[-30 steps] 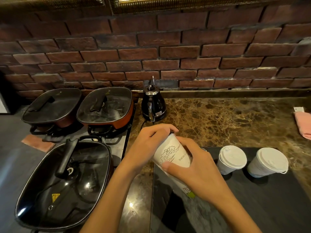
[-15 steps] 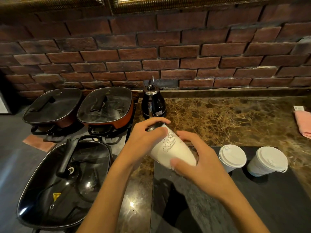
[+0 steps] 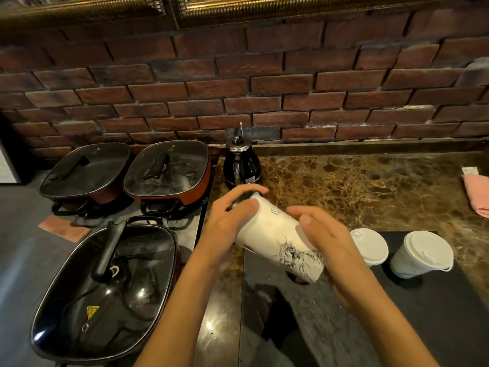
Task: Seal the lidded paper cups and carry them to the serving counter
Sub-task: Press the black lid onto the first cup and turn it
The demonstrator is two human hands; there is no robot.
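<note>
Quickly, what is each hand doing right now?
Left hand: grips the lid end of the tilted cup.
Right hand: holds the same cup near its base, fingers curled round it.

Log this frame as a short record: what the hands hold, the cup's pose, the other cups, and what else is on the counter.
held: printed cup, off the counter
pose: tilted far over, its top end toward the left hand
left hand: grips the cup's top end
right hand: fingers wrap the cup's lower part
other cups: two lidded cups, upright on the black mat, untouched
counter: black kettle by the brick wall, pink cloth at far right
left side: three lidded pans
</note>
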